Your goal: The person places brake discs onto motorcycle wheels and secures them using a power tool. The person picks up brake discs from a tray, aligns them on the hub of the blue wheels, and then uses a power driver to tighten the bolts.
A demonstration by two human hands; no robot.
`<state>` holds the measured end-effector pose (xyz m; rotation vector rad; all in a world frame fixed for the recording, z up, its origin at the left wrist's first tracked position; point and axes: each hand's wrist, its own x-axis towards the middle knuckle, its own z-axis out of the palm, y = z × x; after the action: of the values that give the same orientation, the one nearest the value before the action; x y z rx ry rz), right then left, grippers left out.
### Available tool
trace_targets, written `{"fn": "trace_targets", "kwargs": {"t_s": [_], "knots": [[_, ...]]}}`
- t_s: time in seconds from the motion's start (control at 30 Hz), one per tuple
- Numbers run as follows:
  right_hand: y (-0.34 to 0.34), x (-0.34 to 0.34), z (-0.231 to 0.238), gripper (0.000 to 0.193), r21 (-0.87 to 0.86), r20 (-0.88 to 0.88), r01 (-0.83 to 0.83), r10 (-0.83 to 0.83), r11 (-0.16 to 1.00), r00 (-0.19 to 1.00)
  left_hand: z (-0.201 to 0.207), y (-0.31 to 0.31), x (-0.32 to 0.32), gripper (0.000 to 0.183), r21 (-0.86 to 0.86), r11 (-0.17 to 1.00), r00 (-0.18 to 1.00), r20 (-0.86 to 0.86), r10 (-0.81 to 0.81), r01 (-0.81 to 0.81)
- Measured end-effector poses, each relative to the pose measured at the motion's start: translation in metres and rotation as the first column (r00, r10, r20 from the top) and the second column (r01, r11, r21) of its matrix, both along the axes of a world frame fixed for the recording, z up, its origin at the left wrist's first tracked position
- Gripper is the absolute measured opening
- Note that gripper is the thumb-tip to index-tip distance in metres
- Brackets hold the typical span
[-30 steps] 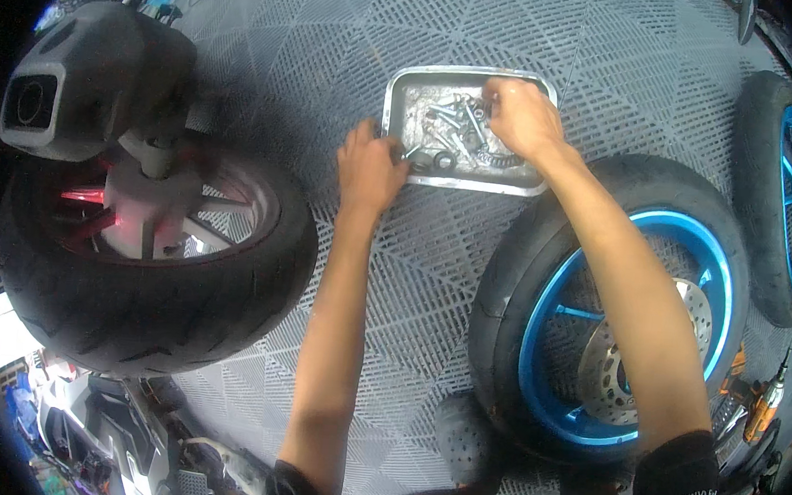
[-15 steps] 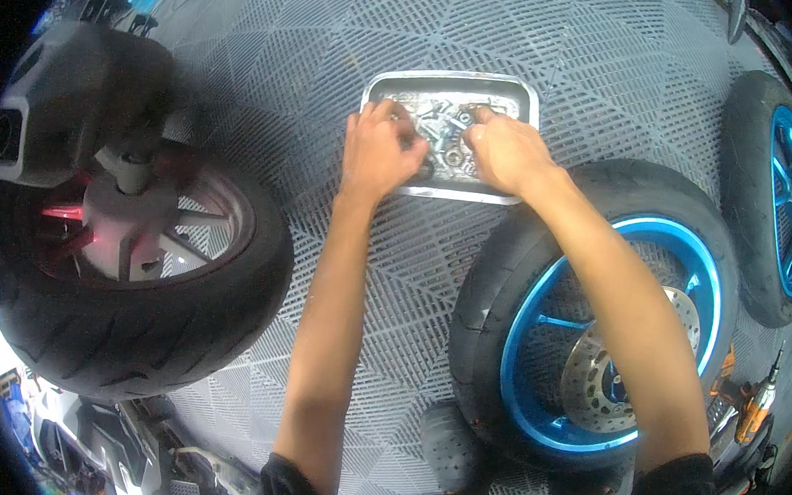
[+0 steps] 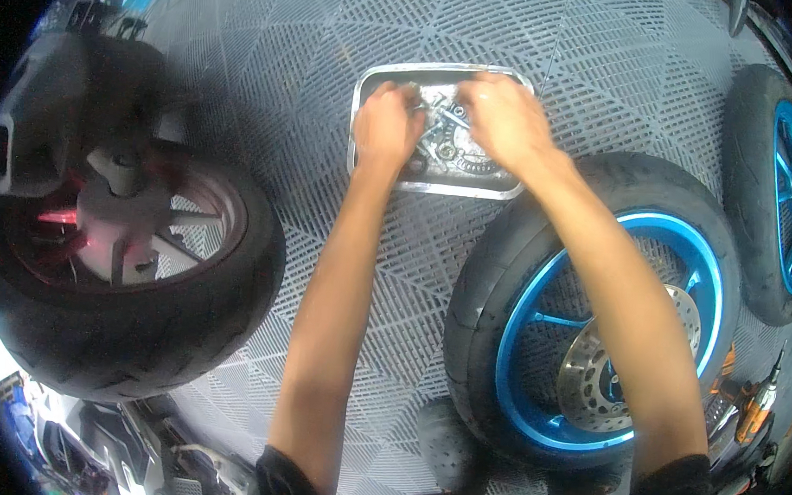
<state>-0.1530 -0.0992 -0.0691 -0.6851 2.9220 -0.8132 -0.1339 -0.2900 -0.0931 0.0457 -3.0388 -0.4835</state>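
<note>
A shallow metal tray [image 3: 438, 190] on the floor holds loose bolts [image 3: 454, 120], nuts, washers and a ring-shaped part [image 3: 477, 166]. My left hand [image 3: 388, 126] reaches over its left side, fingers curled and closed among the small parts. What those fingertips pinch, if anything, is too small and blurred to name. Over the right far part of the tray is my right hand [image 3: 508, 124], fingers bent down into the hardware and closed. The back of the hand hides whatever lies under its fingertips.
A wheel with blue rim [image 3: 509, 368] and brake disc lies under my right forearm. Another blue-rimmed wheel [image 3: 744, 200] stands far right. At left is a vehicle's rear tyre [image 3: 128, 338]. An orange power driver [image 3: 759, 406] lies right, on grey grid flooring [image 3: 411, 295].
My right hand has moved farther away inside the tray, uncovering the ring-shaped part near its right side. My left hand has shifted slightly toward the far side, fingers still among the hardware.
</note>
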Motion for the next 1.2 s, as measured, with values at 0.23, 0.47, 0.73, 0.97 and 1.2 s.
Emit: {"fn": "trace_targets", "kwargs": {"t_s": [0.23,0.47,0.73,0.97,1.2], "knots": [[-0.047,-0.035,-0.024,0.016,0.158,0.073,-0.097,0.086,0.983,0.994,0.02,-0.011,0.058,0.032,0.433,0.854,0.917,-0.131,0.377,-0.289],[0.031,-0.034,0.051,0.012,0.036,-0.049,-0.224,0.225,0.974,0.973,0.021,-0.013,0.127,0.041,0.788,0.595,0.908,-0.121,0.402,-0.159],[0.429,0.002,0.184,0.031,0.441,-0.018,0.092,-0.094,0.893,0.995,0.06,0.025,0.194,0.036,0.684,0.683,0.878,-0.13,0.46,-0.256],[0.661,0.051,0.125,0.025,0.154,-0.182,0.758,-0.736,0.634,0.652,0.132,0.164,0.147,0.033,0.761,0.636,0.952,-0.085,0.294,-0.129],[0.701,0.021,0.084,0.026,0.084,-0.182,0.867,-0.848,0.491,0.498,0.187,0.36,0.089,0.017,0.511,0.669,0.83,-0.185,-0.527,0.539]]}}
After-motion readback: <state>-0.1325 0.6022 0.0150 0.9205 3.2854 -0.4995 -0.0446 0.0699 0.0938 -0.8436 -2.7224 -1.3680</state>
